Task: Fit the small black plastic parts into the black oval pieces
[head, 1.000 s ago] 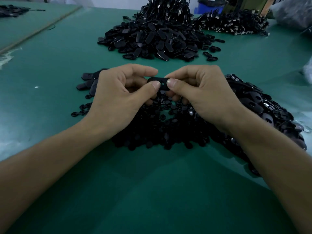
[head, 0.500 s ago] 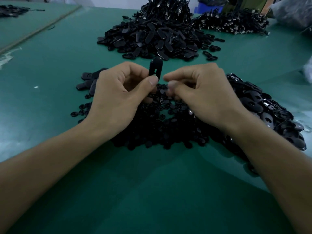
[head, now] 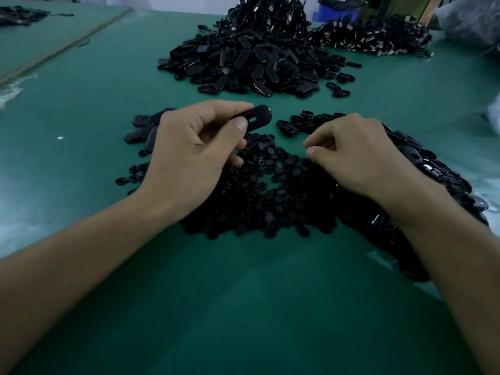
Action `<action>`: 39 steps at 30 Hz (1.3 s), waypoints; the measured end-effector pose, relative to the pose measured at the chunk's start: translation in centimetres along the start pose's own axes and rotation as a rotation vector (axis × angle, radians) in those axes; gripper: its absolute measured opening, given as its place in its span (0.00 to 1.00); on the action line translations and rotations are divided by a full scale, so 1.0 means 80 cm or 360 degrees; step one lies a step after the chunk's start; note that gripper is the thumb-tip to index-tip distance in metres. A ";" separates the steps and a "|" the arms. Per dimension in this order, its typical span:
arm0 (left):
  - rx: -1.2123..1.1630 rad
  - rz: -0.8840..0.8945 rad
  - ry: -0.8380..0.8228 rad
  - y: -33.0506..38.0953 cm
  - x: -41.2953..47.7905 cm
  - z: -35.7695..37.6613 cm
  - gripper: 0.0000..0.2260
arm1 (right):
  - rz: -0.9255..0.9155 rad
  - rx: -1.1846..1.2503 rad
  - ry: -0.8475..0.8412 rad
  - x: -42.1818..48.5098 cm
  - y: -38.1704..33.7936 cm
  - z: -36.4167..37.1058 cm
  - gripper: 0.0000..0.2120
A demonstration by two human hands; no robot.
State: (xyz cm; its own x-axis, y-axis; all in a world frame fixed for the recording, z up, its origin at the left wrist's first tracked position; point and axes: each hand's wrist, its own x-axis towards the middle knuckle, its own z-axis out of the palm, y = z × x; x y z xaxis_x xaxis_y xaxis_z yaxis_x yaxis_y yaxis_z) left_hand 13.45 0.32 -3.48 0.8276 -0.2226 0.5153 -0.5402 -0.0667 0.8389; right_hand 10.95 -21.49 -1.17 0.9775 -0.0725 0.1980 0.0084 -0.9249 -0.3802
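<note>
Your left hand (head: 189, 158) sits just left of the frame's centre and pinches one black oval piece (head: 258, 119) between thumb and forefinger. The remaining fingers curl beneath it. The oval piece is held roughly level, clear of the parts below, with its free rounded end pointing toward the right of the frame and a small slot facing you.

Your right hand (head: 359, 155) sits right of centre, apart from the left hand, with its fingers curled. Thumb and forefinger tips are close together. Whether they hold a part cannot be told.

Below and between both hands, a heap of small parts (head: 265, 204) lies on the green table (head: 243, 307). A spread of loose ovals (head: 422, 161) runs along the right side, partly under your right wrist. A few more ovals (head: 140, 128) lie behind your left hand.

At upper centre stands a large pile (head: 251, 63) of black pieces. A second pile (head: 373, 39), with pale metal ends showing, lies at upper right.
</note>
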 end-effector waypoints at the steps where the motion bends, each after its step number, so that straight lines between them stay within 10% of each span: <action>1: -0.0012 0.0001 0.0000 0.000 0.000 0.000 0.10 | 0.0012 -0.0031 -0.0018 0.000 0.000 -0.001 0.07; 39: -0.0135 -0.0186 0.0038 -0.018 0.001 -0.003 0.06 | -0.0280 0.0771 0.0227 -0.018 -0.039 0.009 0.05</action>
State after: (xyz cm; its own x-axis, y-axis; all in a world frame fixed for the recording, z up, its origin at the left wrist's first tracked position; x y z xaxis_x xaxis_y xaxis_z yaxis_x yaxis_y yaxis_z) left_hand 14.36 0.63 -4.58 0.8881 -0.1946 0.4164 -0.4260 -0.0080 0.9047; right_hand 9.66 -18.25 -0.96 0.9146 -0.0132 0.4041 0.2987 -0.6517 -0.6972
